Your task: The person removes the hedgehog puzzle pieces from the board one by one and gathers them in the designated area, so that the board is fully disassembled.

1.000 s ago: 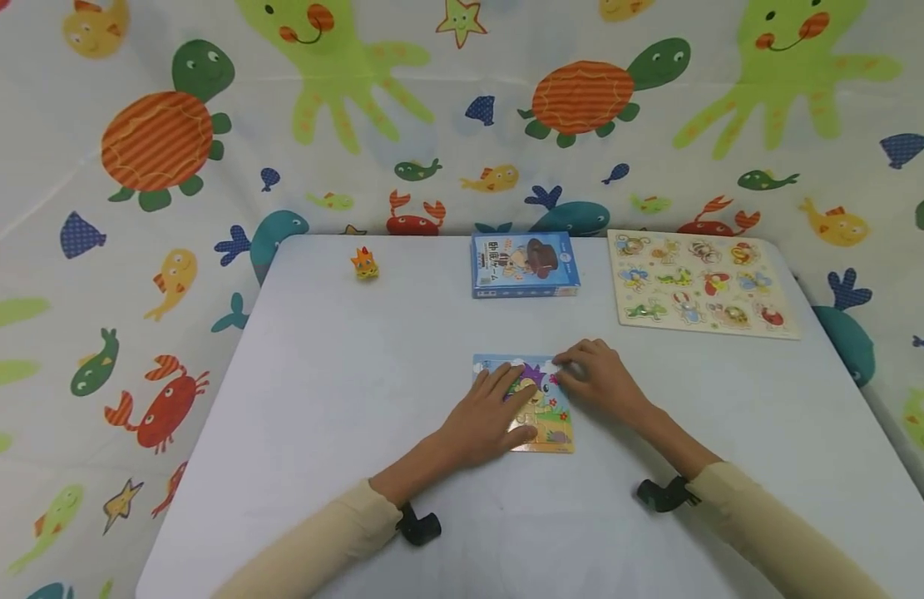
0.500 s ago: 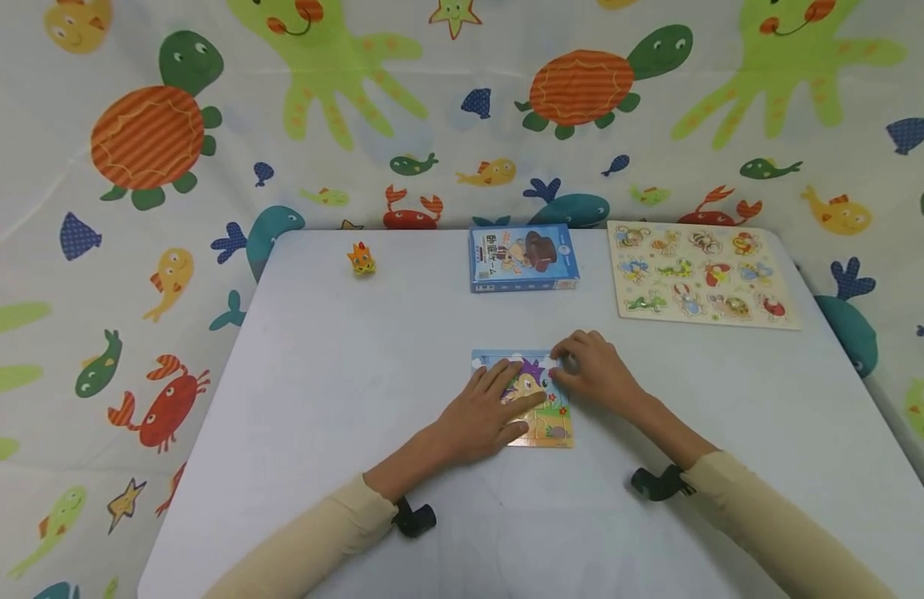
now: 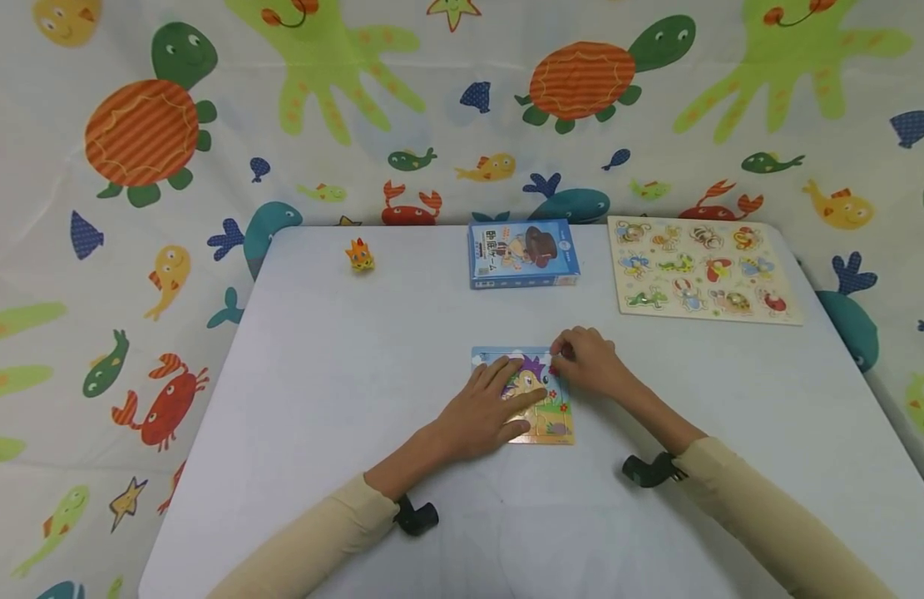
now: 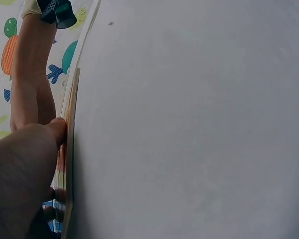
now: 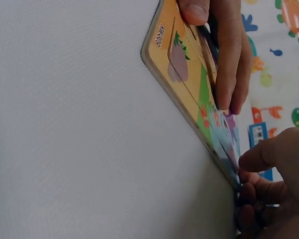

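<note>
Right hand [image 3: 590,363] seemingly at edge of puzzle [image 3: 558,414]

I see a puzzle [image 3: 540,424] in blue, green and orange; from it, a blue box [image 3: 524,254] at twelve o'clock, a cream, multicoloured-patterned board [image 3: 703,270] at two, an orange-and-yellow toy [image 3: 360,256] at ten.

The puzzle [image 3: 555,409] looks like board with a glossy printed face. Matt, finely woven cloth [image 5: 89,124] covers the bench [image 3: 327,358]. The box [image 3: 523,254] looks like smooth card.
</note>
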Demonstrator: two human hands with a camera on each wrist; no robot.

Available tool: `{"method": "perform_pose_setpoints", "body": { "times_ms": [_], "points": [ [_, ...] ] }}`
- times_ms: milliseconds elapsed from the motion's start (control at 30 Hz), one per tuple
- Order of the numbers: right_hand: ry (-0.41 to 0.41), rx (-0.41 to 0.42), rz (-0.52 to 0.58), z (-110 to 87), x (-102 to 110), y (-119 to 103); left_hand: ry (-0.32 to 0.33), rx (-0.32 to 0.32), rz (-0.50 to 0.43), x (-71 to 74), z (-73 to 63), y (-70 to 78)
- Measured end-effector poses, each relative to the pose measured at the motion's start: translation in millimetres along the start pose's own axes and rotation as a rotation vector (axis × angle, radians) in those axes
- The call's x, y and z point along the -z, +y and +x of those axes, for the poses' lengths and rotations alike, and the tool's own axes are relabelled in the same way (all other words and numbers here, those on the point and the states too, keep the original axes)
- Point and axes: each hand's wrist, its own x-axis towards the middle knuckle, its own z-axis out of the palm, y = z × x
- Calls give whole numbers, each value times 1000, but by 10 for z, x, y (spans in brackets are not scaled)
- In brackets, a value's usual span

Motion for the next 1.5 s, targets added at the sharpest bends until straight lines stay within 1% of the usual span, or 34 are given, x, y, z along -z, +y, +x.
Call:
{"method": "perform_pose_setpoints", "body": {
  "times_ms": [133,333,467,633,1000,1200,1300,1400,1500],
  "points": [
    [-4,-21,-4,1,14,-34,8,-1,-2,5,2,1],
    [32,19,-56,-20,27,-166,11,6,3,1,-1,2],
    [27,5,-73,-12,18,-232,14,5,13,-13,3,2],
    [-5,19,-112,18,14,-250,22,3,23,-20,4,-2],
    [-91,118,-186,80,15,-202,43,-8,12,-22,1,-13],
    [-134,141,-192,91,35,-197,39,-6,7,-28,1,-11],
    [-118,159,-200,78,29,-183,36,-3,9,-34,1,-12],
    [-75,192,-216,61,9,-161,31,2,6,-36,-5,-12],
    [-40,222,-205,46,1,-166,34,5,1,-31,-11,-12]
  ]
}}
